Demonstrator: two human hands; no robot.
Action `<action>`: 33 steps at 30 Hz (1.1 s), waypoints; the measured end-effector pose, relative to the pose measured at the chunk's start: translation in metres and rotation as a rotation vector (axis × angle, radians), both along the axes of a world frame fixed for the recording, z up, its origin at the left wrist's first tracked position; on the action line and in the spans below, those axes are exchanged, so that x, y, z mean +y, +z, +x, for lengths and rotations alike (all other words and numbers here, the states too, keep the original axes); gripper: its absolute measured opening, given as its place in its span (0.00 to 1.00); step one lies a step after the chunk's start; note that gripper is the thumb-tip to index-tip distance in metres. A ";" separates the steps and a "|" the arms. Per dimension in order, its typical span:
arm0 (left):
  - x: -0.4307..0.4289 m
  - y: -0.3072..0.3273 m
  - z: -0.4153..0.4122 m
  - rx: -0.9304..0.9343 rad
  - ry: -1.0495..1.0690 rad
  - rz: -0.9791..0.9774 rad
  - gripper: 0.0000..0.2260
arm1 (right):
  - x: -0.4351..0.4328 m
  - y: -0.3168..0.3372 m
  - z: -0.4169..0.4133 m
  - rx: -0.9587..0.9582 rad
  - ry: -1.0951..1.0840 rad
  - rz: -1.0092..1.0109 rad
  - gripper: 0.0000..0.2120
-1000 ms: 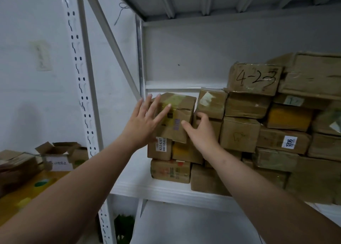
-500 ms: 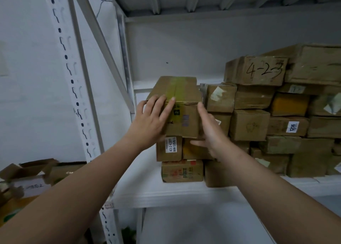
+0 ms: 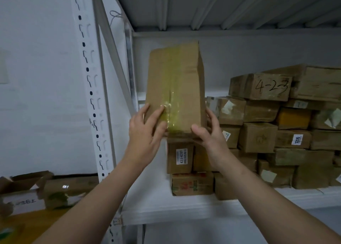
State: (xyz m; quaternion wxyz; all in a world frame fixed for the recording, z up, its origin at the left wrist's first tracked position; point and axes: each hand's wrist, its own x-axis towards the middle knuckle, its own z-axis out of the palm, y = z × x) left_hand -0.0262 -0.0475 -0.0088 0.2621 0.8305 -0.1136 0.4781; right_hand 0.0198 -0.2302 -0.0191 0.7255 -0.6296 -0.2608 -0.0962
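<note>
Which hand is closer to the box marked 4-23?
Right. The right hand grips the taped box at its right, below-left of the 4-23 box; the left hand grips its left side.

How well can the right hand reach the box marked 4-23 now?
Probably not yet: the right hand grips the taped box with the left hand. The box marked 4-23 sits uncovered atop the stack, so the way looks free once it lets go.

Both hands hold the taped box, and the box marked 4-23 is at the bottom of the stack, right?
No: the head view shows the box marked 4-23 on top of the stack, not at the bottom. Left hand and right hand do hold the taped box.
</note>
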 end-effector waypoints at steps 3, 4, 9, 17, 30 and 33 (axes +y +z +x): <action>-0.004 0.016 -0.008 0.185 -0.064 -0.253 0.37 | 0.007 0.002 -0.009 -0.223 -0.164 -0.201 0.58; -0.007 0.019 -0.010 0.225 -0.113 -0.258 0.45 | 0.011 0.003 -0.013 -0.270 -0.192 -0.227 0.60; -0.010 0.032 -0.025 0.173 -0.529 -0.563 0.48 | 0.023 0.016 -0.032 -0.393 -0.034 0.068 0.39; 0.005 0.041 -0.028 0.038 -0.661 -0.743 0.24 | 0.009 0.051 -0.030 -0.323 -0.225 -0.109 0.25; -0.019 0.059 -0.035 0.219 -0.692 -0.532 0.31 | 0.005 0.058 -0.040 -0.235 -0.331 0.052 0.32; -0.019 0.058 -0.034 0.138 -0.679 -0.571 0.33 | 0.000 0.055 -0.041 -0.237 -0.306 0.104 0.28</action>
